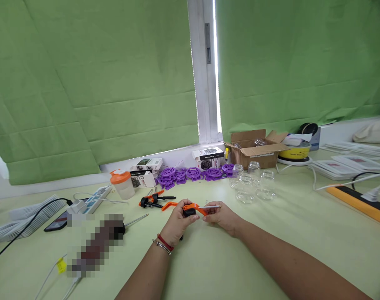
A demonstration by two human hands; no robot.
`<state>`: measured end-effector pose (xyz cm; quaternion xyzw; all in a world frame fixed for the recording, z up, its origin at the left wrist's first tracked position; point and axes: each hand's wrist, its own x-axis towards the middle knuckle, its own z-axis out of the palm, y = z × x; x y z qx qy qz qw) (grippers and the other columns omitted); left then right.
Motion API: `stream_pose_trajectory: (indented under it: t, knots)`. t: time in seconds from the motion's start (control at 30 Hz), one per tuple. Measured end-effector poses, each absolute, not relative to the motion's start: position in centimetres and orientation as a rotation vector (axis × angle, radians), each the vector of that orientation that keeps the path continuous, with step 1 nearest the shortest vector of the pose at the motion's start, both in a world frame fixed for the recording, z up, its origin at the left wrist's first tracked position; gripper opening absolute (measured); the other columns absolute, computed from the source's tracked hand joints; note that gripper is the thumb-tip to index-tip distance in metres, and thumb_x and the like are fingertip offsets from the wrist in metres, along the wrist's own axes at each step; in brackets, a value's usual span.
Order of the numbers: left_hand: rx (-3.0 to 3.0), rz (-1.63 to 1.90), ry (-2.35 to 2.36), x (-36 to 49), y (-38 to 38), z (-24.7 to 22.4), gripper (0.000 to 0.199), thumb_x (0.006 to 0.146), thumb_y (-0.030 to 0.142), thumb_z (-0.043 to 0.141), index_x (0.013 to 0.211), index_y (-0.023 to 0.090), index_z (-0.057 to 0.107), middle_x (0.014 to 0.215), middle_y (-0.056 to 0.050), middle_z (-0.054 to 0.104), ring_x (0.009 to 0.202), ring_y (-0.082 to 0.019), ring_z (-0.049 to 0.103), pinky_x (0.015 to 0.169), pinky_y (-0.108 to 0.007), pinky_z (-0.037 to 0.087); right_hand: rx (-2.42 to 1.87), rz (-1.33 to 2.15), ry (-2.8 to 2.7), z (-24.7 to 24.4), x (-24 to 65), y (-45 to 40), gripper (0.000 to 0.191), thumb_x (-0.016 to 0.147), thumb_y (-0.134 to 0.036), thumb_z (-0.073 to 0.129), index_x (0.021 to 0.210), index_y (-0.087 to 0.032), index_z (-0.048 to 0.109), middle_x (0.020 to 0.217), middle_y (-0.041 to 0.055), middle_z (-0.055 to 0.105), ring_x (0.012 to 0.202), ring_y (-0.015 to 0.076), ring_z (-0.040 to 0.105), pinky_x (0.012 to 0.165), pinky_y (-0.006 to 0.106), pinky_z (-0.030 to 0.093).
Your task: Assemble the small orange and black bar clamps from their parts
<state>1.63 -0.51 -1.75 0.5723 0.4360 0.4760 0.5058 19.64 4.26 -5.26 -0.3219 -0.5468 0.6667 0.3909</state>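
Observation:
Out in front of me, my left hand [183, 218] is closed around an orange curved crank-like handle [193, 206] with a black part on it. My right hand [220, 216] pinches the handle's right end between thumb and fingers. A thin metal rod [210, 206] points right from the handle, over my right fingers; how it joins is not clear. Just beyond my left hand lie several similar orange and black parts, among them a black piece with a shaft [151, 203] and a loose orange curved piece [169, 205].
Purple plastic frames [193, 173], small printed boxes [143, 179] and clear glass jars [245, 183] line the back, beside an open carton [255, 156]. An orange-lidded cup [123, 185], a blurred-out driver-like tool [99, 241] and cables are left. An orange-black power strip [358, 204] lies right.

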Motion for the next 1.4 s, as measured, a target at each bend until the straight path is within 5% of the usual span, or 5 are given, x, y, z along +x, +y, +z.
stream_pose_trajectory:
  t: [0.43, 0.97, 1.4]
  knots:
    - [1.357, 1.169, 1.002, 1.55, -0.53, -1.97, 0.047, 0.065, 0.023, 0.070, 0.107, 0.022, 0.048, 0.088, 0.001, 0.054, 0.073, -0.010, 0.050, 0.070, -0.025, 0.039, -0.843, 1.702, -1.381, -4.80, 19.51, 3.96, 0.031, 0.049, -0.024, 0.078, 0.075, -0.015, 0.064, 0.073, -0.0001, 0.061, 0.065, 0.0110, 0.051, 0.060, 0.024, 0.040]
    - [1.319, 1.203, 1.003, 1.79, -0.47, -1.89, 0.055, 0.064, 0.022, 0.072, 0.112, 0.020, 0.044, 0.088, -0.002, 0.060, 0.082, -0.014, 0.058, 0.075, -0.027, 0.042, -0.823, 1.713, -1.359, -4.90, 19.22, 4.00, 0.034, 0.046, -0.025, 0.080, 0.074, -0.014, 0.066, 0.075, 0.0011, 0.064, 0.061, 0.0098, 0.051, 0.056, 0.023, 0.039]
    - [1.357, 1.219, 1.006, 1.48, -0.20, -2.28, 0.041, 0.074, 0.035, 0.063, 0.110, 0.019, 0.052, 0.099, -0.007, 0.063, 0.083, -0.016, 0.060, 0.083, -0.032, 0.040, -0.826, 1.728, -1.362, -4.42, 19.28, 3.68, 0.035, 0.048, -0.027, 0.079, 0.078, -0.016, 0.066, 0.085, 0.0036, 0.067, 0.064, 0.0103, 0.053, 0.058, 0.024, 0.040]
